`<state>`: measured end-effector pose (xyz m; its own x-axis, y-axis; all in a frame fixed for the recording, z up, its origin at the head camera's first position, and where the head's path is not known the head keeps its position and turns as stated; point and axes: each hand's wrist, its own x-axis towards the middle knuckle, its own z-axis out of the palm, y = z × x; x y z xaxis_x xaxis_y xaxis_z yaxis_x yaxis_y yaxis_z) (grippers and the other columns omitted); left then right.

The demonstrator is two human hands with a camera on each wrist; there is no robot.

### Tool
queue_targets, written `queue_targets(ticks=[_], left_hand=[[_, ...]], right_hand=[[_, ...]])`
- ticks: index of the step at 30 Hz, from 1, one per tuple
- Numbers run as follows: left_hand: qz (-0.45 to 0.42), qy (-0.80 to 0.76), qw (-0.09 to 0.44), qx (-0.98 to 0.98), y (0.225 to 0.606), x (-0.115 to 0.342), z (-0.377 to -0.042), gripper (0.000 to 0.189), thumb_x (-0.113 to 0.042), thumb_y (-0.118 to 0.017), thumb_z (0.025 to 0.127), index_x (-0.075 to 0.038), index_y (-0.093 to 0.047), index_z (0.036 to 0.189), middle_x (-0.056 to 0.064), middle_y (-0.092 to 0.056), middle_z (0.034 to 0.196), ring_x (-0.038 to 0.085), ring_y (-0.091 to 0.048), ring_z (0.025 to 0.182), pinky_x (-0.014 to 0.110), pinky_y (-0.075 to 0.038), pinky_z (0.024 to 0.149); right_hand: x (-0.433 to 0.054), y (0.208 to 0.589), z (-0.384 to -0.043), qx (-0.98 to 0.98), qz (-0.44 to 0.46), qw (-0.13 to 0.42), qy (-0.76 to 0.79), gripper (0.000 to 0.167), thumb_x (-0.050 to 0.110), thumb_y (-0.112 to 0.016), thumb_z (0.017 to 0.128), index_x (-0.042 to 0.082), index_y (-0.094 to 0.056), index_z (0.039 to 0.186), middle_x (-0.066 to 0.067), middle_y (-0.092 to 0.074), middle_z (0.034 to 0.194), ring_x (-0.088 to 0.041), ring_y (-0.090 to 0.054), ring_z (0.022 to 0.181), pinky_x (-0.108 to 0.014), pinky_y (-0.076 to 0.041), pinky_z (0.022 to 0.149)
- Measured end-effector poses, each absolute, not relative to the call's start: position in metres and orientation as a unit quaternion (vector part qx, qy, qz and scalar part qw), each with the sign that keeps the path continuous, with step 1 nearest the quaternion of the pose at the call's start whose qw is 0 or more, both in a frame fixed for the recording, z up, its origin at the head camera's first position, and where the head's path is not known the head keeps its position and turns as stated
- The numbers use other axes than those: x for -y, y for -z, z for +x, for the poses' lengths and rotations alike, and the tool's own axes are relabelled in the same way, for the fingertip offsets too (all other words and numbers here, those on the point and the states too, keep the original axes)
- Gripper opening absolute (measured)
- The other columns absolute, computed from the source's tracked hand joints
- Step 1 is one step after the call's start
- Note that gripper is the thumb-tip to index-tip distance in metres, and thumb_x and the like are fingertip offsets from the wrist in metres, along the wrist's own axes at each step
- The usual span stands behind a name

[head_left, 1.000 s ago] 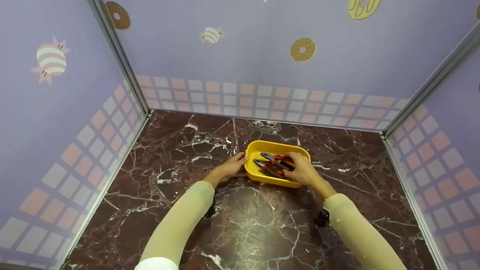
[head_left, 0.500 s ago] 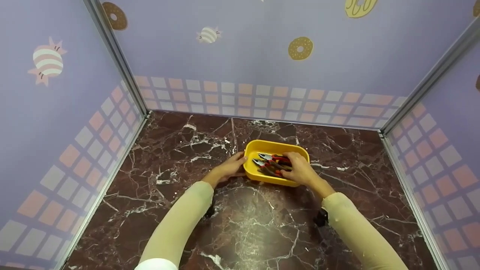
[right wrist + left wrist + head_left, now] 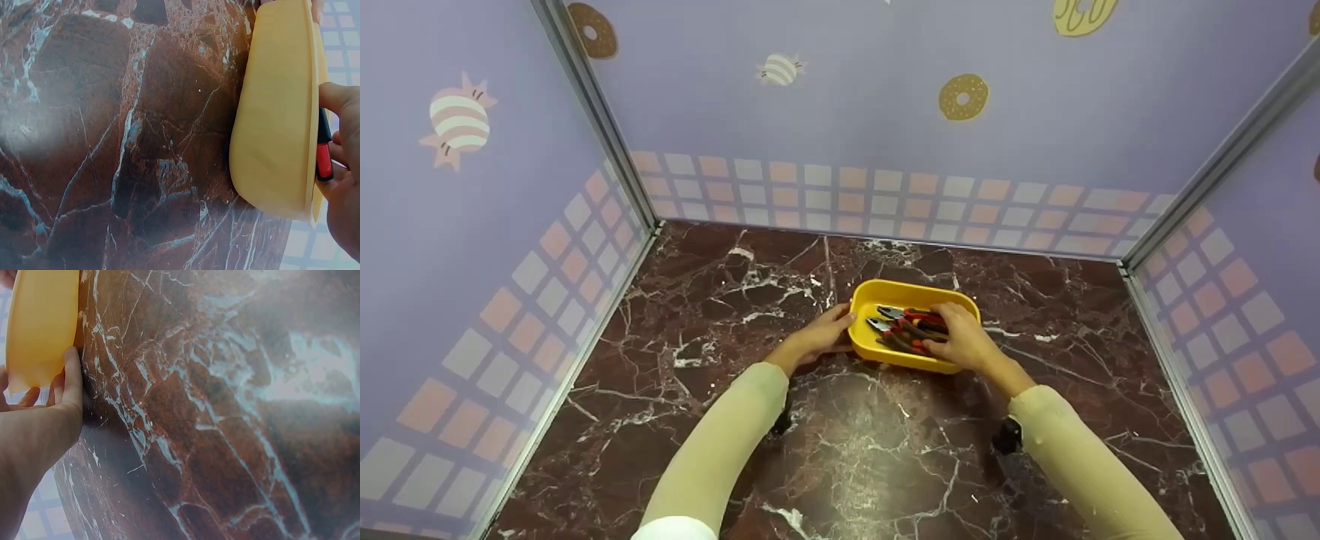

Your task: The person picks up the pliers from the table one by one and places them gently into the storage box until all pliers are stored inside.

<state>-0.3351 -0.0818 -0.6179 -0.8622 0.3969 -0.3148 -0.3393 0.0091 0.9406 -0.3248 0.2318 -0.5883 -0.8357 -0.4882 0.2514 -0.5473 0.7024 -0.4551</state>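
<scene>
A yellow plastic bin (image 3: pixel 867 322) sits on the dark marble surface, with several pliers lying in it. Two pliers, an upper pair (image 3: pixel 890 312) and a lower pair (image 3: pixel 877 325), point their metal heads left; their handles are red and black. My left hand (image 3: pixel 821 336) holds the bin's left end, thumb at the rim and fingers along the outer wall. Reaching over the right end, my right hand (image 3: pixel 966 339) grips the pliers' handles, thumb on the near side and fingers on the far side. In the right wrist view, a red-and-black handle (image 3: pixel 323 160) shows between thumb and fingers.
Brown marble (image 3: pixel 847 450) with white veins spreads around the bin. Lilac panels with printed sweets and checks stand at the back (image 3: pixel 840 112), left (image 3: pixel 525 187) and right (image 3: pixel 1245 247), joined by grey metal corner posts.
The pliers have shifted slightly within the bin under my right hand. My left hand stays at the bin's left end, and the bin keeps its place.
</scene>
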Motion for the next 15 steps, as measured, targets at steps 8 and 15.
queue_targets(ticks=[8, 15], left_hand=[[0.021, -0.704, 0.259, -0.661, 0.62, 0.079, -0.335, 0.055, -0.026, -0.042, 0.117, -0.005, -0.029, 0.166, 0.025, -0.048, 0.156, 0.038, -0.059, 0.134, 0.048, -0.056, 0.108], [0.003, -0.71, 0.246, -0.659, 0.617, 0.075, -0.333, 0.056, -0.025, -0.044, 0.116, -0.003, -0.027, 0.166, 0.026, -0.048, 0.156, 0.037, -0.061, 0.132, 0.047, -0.056, 0.107]], right_hand=[[-0.235, 0.578, -0.319, 0.928, 0.267, 0.028, -0.257, 0.069, 0.021, -0.086, 0.088, -0.008, -0.056, 0.142, -0.027, -0.06, 0.137, -0.042, -0.057, 0.127, -0.057, -0.049, 0.109], [-0.234, 0.565, -0.316, 0.933, 0.271, -0.004, -0.237, 0.074, 0.027, -0.084, 0.09, -0.005, -0.052, 0.148, -0.028, -0.055, 0.145, -0.043, -0.053, 0.133, -0.059, -0.046, 0.114]])
